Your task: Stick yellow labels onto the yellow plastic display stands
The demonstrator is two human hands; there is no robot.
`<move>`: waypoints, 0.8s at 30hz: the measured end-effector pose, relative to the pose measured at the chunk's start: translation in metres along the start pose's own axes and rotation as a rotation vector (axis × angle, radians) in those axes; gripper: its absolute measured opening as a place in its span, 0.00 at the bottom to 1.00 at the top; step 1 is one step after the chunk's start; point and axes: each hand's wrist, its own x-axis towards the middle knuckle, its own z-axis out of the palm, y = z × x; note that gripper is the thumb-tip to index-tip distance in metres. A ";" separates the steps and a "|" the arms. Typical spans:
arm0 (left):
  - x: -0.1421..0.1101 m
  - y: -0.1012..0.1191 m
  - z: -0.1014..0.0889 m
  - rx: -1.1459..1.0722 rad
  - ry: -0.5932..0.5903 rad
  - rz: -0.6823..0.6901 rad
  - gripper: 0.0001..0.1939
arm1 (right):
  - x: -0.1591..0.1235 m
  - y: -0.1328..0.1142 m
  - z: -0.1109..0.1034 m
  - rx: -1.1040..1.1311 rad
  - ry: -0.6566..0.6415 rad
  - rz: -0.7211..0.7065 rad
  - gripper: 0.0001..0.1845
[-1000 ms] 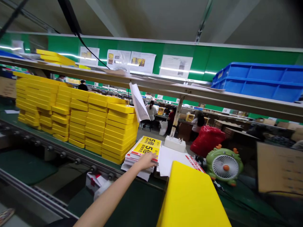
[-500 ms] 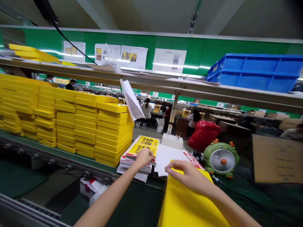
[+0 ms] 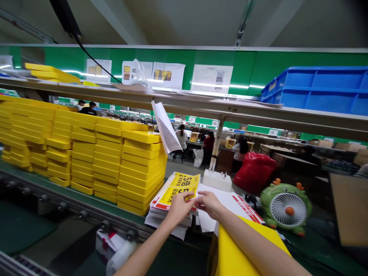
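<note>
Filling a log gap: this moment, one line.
left hand: at top printed sheet edge | right hand: fingertips beside left's | yellow box: beneath right forearm | green fan: at right

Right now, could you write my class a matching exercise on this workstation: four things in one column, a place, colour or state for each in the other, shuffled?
1. Fan
2. Sack
3. Crates
4. Left hand

A. On the upper shelf
B. At the yellow printed sheets
C. Green, with an orange hub
D. Red

Pairs: 1-C, 2-D, 3-A, 4-B

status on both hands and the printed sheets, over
Left hand and right hand at right edge of stacked yellow-printed paper sheets, grip unclear. Smooth yellow box below right forearm.
</note>
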 end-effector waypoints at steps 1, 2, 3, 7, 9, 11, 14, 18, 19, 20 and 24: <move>0.003 -0.003 -0.001 -0.013 0.005 -0.009 0.17 | 0.000 0.002 0.000 0.012 -0.016 -0.010 0.03; 0.005 -0.005 -0.002 -0.023 0.001 -0.011 0.17 | 0.000 0.003 0.001 0.020 -0.030 -0.021 0.02; 0.007 -0.006 -0.004 -0.032 -0.014 -0.006 0.16 | 0.000 0.004 0.000 0.023 -0.038 -0.034 0.01; 0.008 -0.004 -0.008 -0.037 -0.060 0.043 0.09 | 0.003 0.007 0.000 -0.033 -0.029 -0.086 0.01; 0.005 -0.001 -0.008 -0.029 -0.053 0.048 0.09 | 0.006 0.009 0.000 -0.108 -0.005 -0.106 0.03; 0.005 -0.001 -0.005 -0.038 -0.037 0.022 0.10 | 0.008 0.010 -0.001 -0.215 0.041 -0.122 0.04; 0.015 -0.005 -0.002 -0.115 0.028 -0.089 0.12 | 0.007 0.011 -0.005 -0.442 0.132 -0.173 0.06; 0.040 -0.014 -0.029 -0.370 0.234 -0.312 0.10 | -0.003 0.004 -0.014 -0.811 0.209 -0.248 0.08; 0.045 -0.015 -0.043 -0.456 0.311 -0.353 0.10 | -0.005 0.002 -0.015 -0.896 0.222 -0.255 0.08; 0.047 -0.015 -0.060 -0.545 0.397 -0.379 0.09 | -0.007 0.000 -0.017 -0.972 0.235 -0.258 0.07; 0.025 0.010 -0.132 -0.856 0.749 -0.339 0.05 | -0.009 -0.003 -0.020 -1.156 0.286 -0.222 0.07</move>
